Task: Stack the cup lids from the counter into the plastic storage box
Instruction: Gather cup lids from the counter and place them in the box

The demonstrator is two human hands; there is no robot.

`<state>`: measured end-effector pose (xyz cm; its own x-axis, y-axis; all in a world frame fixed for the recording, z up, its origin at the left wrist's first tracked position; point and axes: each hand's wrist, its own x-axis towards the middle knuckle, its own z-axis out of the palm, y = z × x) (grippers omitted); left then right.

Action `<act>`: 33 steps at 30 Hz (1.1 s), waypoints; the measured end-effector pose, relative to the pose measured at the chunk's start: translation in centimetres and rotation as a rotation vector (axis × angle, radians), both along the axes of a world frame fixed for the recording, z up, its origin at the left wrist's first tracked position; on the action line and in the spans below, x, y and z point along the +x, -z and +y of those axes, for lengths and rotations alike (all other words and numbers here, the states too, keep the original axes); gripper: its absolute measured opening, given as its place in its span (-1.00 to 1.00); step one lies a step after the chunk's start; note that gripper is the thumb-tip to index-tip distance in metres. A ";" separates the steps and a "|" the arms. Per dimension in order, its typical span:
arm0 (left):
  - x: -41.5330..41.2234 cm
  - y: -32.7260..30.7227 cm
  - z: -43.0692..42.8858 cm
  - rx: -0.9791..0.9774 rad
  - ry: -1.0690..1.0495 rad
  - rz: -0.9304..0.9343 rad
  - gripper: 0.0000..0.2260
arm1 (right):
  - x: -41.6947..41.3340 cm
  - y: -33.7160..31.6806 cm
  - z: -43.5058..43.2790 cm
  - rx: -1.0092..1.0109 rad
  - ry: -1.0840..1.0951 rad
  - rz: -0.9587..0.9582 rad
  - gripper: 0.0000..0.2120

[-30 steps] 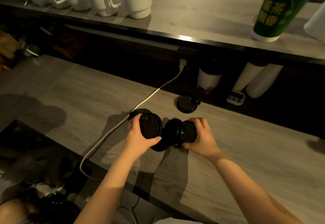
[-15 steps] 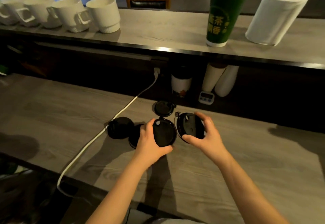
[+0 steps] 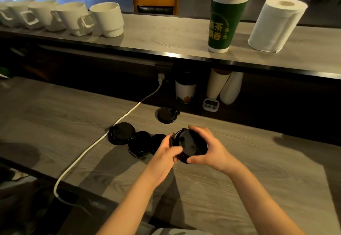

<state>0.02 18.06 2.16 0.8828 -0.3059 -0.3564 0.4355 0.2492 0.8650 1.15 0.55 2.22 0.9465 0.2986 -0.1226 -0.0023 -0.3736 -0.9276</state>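
Both hands (left hand (image 3: 164, 154), right hand (image 3: 209, 152)) curl round one round, glossy black lid (image 3: 191, 143) over the counter (image 3: 267, 179).

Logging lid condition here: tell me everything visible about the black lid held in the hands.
The lid is round, black and glossy, seemingly thin plastic, with a raised rim and a small tab at its upper left edge. It is held above the counter, tilted with its face toward the camera. The right hand curls round its right side, fingers over the top, thumb below; the left hand pinches its left edge. Whether another lid is nested beneath cannot be told.
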 end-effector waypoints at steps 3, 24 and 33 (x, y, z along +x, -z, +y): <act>0.1 0.4 0.2 -0.025 -0.074 0.059 -0.61 | -0.2 0.6 0.2 -0.092 -0.069 -0.084 -0.10; 3.7 4.7 11.2 0.242 -0.683 0.278 -0.48 | 6.6 7.6 7.9 -0.525 -0.226 0.034 -0.23; 4.2 4.6 10.9 0.145 -0.648 0.212 -0.59 | 7.5 11.1 10.4 -0.807 -0.358 -0.187 -0.16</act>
